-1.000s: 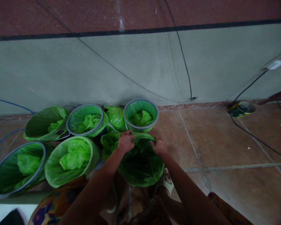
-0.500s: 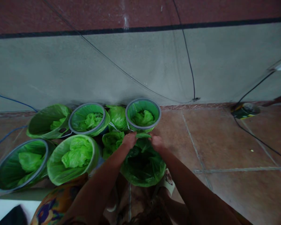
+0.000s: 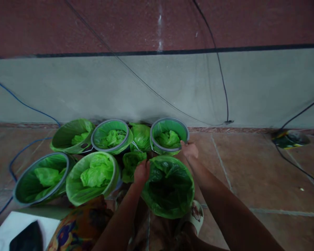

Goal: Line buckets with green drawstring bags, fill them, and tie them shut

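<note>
A green plastic bag [image 3: 172, 205] lines a bucket in front of me, its edge folded outward over the rim and its dark inside facing up. My left hand [image 3: 142, 171] is closed at the left side of that rim, fingers on the bag. My right hand [image 3: 190, 149] is just off the bag's right edge. Its fingers look loosely apart, with nothing visible in them, close to the rim of a grey-rimmed bucket [image 3: 183, 122] behind. That bucket also has a green liner, with bunched plastic inside.
Several more lined buckets stand to the left, among them a white-rimmed bucket [image 3: 73, 195] and a grey-rimmed bucket [image 3: 18, 198]. Bunched green bags [image 3: 140, 136] sit between them. Cables run along the wall [image 3: 136, 94]. A dark device lies on a white surface [image 3: 5, 228] at lower left.
My hands, together at the far edge of the bag before, have moved apart to its left and right sides. The bag's mouth is spread rounder. The view has shifted slightly.
</note>
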The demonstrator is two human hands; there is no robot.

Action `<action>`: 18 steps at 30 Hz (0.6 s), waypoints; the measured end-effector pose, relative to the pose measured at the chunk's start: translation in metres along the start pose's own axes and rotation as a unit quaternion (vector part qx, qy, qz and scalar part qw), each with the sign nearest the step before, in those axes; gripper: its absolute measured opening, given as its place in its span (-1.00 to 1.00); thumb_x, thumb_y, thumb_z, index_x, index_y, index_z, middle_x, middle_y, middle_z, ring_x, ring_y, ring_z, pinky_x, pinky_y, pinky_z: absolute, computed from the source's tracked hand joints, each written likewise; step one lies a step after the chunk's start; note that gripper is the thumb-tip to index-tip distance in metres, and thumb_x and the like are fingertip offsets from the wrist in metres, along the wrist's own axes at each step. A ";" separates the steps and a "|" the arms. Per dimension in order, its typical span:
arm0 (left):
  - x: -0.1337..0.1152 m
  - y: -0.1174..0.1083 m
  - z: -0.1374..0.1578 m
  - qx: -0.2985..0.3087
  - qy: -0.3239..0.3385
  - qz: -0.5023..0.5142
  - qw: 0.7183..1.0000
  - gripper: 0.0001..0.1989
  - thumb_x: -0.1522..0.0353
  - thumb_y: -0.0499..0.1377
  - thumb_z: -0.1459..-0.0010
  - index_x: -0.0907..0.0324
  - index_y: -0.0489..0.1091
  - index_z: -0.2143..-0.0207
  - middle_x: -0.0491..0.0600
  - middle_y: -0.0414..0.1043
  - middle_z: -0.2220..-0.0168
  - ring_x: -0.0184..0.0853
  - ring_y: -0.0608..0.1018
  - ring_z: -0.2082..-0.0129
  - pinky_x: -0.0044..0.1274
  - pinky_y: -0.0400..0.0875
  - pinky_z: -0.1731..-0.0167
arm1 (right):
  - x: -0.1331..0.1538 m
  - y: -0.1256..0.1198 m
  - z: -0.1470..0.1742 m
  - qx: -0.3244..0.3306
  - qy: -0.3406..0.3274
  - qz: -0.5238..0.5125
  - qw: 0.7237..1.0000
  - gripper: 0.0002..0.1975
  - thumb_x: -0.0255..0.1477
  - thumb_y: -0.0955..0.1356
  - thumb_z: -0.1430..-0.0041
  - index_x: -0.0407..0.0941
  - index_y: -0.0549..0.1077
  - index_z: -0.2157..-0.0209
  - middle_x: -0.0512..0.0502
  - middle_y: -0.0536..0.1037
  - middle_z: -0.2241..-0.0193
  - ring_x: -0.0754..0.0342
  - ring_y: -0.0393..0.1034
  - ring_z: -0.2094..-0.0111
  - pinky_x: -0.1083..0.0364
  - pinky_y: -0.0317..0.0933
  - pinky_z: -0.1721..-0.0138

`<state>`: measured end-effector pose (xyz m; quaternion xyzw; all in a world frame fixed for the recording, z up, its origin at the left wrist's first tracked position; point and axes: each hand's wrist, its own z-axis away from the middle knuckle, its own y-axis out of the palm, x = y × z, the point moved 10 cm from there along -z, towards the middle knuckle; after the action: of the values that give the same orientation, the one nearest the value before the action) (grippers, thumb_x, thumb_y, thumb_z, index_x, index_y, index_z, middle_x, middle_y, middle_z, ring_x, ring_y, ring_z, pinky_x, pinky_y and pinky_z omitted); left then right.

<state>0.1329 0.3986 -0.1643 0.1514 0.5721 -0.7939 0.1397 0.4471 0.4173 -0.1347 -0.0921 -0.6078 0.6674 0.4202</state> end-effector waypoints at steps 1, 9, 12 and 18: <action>0.002 0.009 0.004 0.019 -0.011 -0.012 1.000 -0.57 0.25 -0.13 -0.37 0.22 0.32 -0.12 0.17 0.51 0.00 -0.20 0.55 0.00 -0.45 0.39 0.02 | 0.001 0.000 -0.002 0.005 0.021 -0.006 1.000 -0.43 -0.12 0.25 -0.24 -0.37 0.46 0.04 -0.54 0.56 0.18 -0.22 0.51 0.12 0.02 0.31 0.25; 0.000 0.016 0.013 0.011 -0.009 -0.043 0.999 -0.49 0.24 0.02 -0.29 0.27 0.19 -0.23 0.22 0.45 -0.06 -0.13 0.53 -0.02 -0.38 0.36 -0.01 | 0.007 -0.002 -0.007 0.001 0.044 -0.022 0.999 -0.53 -0.36 0.27 -0.20 -0.54 0.43 0.08 -0.64 0.53 0.20 -0.22 0.49 0.12 0.04 0.24 0.29; -0.001 -0.003 0.011 -0.028 -0.001 -0.003 1.000 -0.39 0.17 0.13 -0.20 0.28 0.18 -0.23 0.25 0.39 -0.11 -0.09 0.47 -0.10 -0.34 0.34 -0.06 | 0.010 -0.015 -0.009 -0.020 0.036 -0.025 0.999 -0.55 -0.35 0.24 -0.23 -0.48 0.46 0.08 -0.58 0.55 0.19 -0.18 0.50 0.16 0.07 0.22 0.32; 0.008 -0.064 -0.003 -0.085 -0.034 0.240 0.966 -0.55 0.19 -0.11 -0.34 0.28 0.31 -0.08 0.20 0.46 -0.04 -0.22 0.52 -0.04 -0.44 0.41 0.01 | -0.003 -0.044 0.034 -0.011 -0.056 -0.029 0.998 -0.71 -0.33 0.26 -0.21 -0.22 0.55 0.30 -0.23 0.60 0.36 0.02 0.49 0.37 0.17 0.11 0.47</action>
<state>0.1004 0.4206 -0.1133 0.2454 0.5790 -0.6903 0.3578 0.4472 0.3863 -0.0887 -0.0416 -0.6399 0.6525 0.4037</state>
